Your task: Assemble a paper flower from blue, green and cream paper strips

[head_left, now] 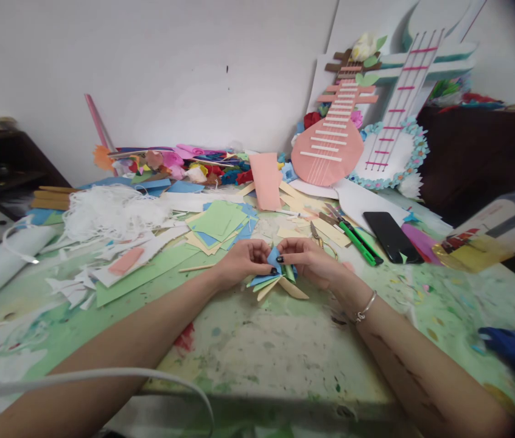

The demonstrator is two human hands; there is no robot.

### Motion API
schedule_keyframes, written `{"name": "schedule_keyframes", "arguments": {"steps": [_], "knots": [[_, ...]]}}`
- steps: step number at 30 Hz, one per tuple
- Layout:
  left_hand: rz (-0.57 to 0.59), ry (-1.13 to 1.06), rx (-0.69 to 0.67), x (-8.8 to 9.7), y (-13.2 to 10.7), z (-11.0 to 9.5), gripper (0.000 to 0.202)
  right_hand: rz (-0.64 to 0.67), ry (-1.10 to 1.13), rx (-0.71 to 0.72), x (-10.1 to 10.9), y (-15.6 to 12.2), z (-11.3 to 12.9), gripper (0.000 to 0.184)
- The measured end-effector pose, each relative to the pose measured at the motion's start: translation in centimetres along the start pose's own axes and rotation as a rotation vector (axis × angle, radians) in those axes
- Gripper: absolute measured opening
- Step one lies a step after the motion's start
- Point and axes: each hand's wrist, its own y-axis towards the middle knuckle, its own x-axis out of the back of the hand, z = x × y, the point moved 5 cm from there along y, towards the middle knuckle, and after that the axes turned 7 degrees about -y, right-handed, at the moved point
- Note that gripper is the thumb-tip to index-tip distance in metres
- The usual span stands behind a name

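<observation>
Between my two hands, low over the table's middle, is a paper flower (pixel 274 261) with folded blue, green and cream petals. My left hand (pixel 247 263) pinches its blue part from the left, thumb on top. From the right, my right hand (pixel 307 258) pinches the same flower, thumb and index close to the left fingertips. Cream petals (pixel 291 288) spread out below the fingers. Part of the flower is hidden behind both hands. A thin wooden stick (pixel 196 267) lies beside my left wrist, and scissors (pixel 319 234) lie just beyond my right hand.
Stacked green, blue and cream paper pieces (pixel 218 220) lie ahead. Shredded white paper (pixel 106 210) heaps at left. Green cutter knives (pixel 358 240) and a black phone (pixel 392 236) lie at right. Paper instruments (pixel 328 146) lean on the wall. A white cable (pixel 148 372) crosses the front left.
</observation>
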Motion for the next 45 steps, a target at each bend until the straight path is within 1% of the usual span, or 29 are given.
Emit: {"name": "schedule_keyframes", "arguments": {"steps": [4,7,10,14,16,23,25,29,31,35,41,45], "knots": [[-0.001,-0.09,0.032,-0.09,-0.07,0.31,0.03,0.034,0.072,0.007,0.03,0.09,-0.32,0.013],[0.011,-0.146,0.018,-0.27,-0.18,0.08,0.033,0.029,0.142,-0.017,0.11,0.1,-0.5,0.014],[-0.008,-0.108,-0.005,-0.43,-0.31,-0.33,0.031,0.017,0.163,-0.004,0.05,0.1,-0.47,0.015],[-0.052,0.01,-0.014,-0.51,-0.37,-0.56,0.023,-0.009,0.114,0.033,-0.01,0.19,-0.4,0.016],[-0.059,0.03,-0.022,-0.46,-0.36,-0.56,0.022,-0.023,0.099,0.041,0.02,0.26,-0.42,0.016],[-0.005,-0.022,-0.018,-0.06,-0.21,-0.09,0.027,-0.042,0.113,0.023,-0.08,0.35,-0.53,0.015],[0.002,-0.048,-0.002,0.04,-0.22,0.02,0.028,-0.025,0.133,0.009,-0.19,0.3,-0.54,0.016],[0.055,-0.174,0.046,-0.19,-0.4,0.17,0.026,0.029,0.182,-0.024,-0.39,0.19,-0.57,0.017],[0.064,-0.193,0.041,-0.29,-0.5,0.13,0.025,0.045,0.187,-0.026,-0.42,0.15,-0.54,0.017],[0.036,-0.127,0.01,-0.34,-0.53,0.12,0.025,0.051,0.174,-0.001,-0.48,0.1,-0.43,0.017],[-0.05,0.036,-0.05,-0.22,-0.29,-0.27,0.022,0.037,0.174,0.022,-0.54,0.29,-0.76,0.016],[-0.065,0.144,-0.077,-0.2,-0.13,-0.48,0.018,0.009,0.172,0.044,-0.53,0.47,-0.94,0.016]]}}
